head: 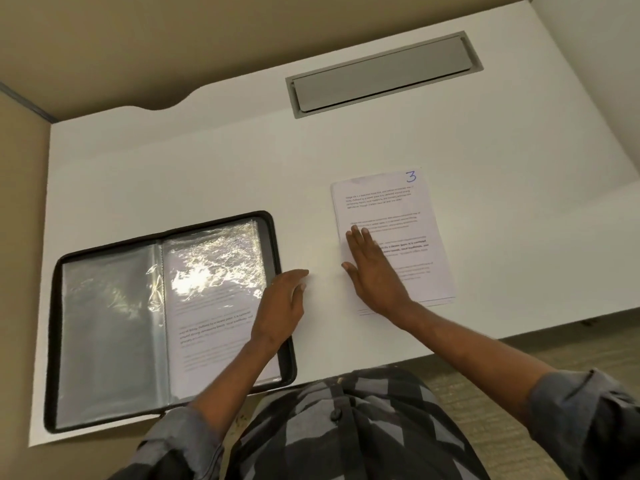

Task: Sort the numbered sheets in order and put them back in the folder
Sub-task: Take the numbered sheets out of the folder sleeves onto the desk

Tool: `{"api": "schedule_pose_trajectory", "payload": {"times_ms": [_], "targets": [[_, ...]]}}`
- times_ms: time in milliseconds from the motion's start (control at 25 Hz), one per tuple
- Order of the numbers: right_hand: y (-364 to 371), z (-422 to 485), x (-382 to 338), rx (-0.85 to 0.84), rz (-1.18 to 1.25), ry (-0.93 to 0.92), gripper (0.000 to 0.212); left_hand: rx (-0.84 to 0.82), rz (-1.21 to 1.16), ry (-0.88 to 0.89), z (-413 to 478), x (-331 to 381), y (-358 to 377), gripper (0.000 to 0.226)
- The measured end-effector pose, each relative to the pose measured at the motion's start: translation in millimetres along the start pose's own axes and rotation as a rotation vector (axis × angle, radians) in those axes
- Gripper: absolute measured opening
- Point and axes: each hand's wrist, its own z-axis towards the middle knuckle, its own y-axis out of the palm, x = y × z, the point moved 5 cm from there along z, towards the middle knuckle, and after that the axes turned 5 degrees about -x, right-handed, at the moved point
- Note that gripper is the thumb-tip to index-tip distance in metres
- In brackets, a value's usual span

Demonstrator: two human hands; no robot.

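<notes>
White sheets [391, 216] marked 3 are pressed under the flat right hand [370, 268], while the black folder [272, 237] is overlapped at its right edge by the left hand [282, 306], grip unclear.

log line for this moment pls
folder open on desk | left hand at its right edge | right hand flat on sheet stack topped by 3

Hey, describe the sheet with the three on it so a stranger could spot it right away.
On the white desk, look right of the open black folder, in front of the gray hatch. There the top sheet of a pile lies under the flat right hand. Only it shows a blue handwritten 3 in its top right corner.
</notes>
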Motion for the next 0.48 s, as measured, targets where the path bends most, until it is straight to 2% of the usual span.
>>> {"api": "schedule_pose_trajectory", "payload": {"times_ms": [200,320,480], "targets": [[29,3,-50,-0.047,-0.079,-0.064,0.058,0.055,0.145,-0.034,-35,-37,-29,0.043],[46,3,-78,-0.093,-0.099,-0.1,0.059,0.026,0.216,-0.107,-57,-63,-40,0.067],[73,0,-115,-0.106,-0.159,-0.119,0.06,-0.101,0.238,-0.097,-80,-92,-47,0.108]]}}
